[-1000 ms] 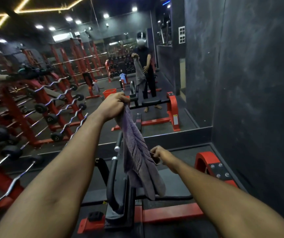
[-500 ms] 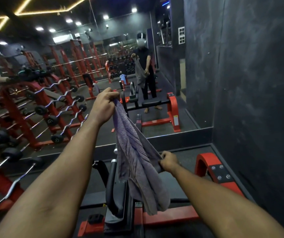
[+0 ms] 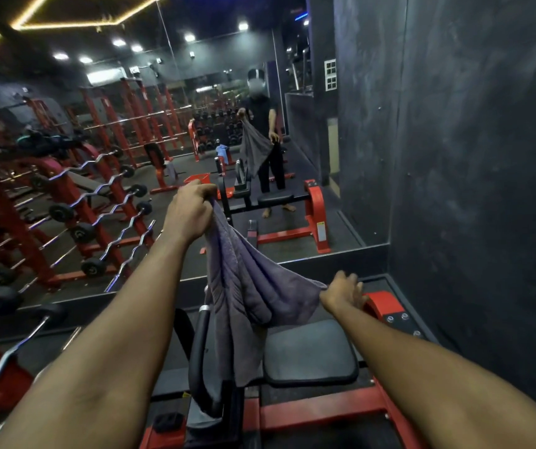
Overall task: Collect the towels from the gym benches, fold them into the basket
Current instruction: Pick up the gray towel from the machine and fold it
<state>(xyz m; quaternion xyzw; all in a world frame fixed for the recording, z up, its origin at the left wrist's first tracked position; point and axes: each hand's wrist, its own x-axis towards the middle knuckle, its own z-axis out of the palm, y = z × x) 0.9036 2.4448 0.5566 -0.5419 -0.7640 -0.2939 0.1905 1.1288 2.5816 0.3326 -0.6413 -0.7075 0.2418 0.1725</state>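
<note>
The person held a grey-purple terry towel [image 3: 244, 286] up in front of a wall mirror [image 3: 163, 157], above a black padded bench seat [image 3: 312, 351] on a red steel frame [image 3: 318, 413]. The left hand [image 3: 188, 212] was raised, fingers closed around the towel's top corner. The right hand [image 3: 341, 293], lower and out to the side, pinched another edge, pulling the cloth into a slanting sheet whose tail hung beside the seat.

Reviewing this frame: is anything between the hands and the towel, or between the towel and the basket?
Nothing separates them: the left hand and right hand both grip the grey towel above the bench pad. The only basket-like thing is a red container reflected in the mirror, so that path cannot be judged.
</note>
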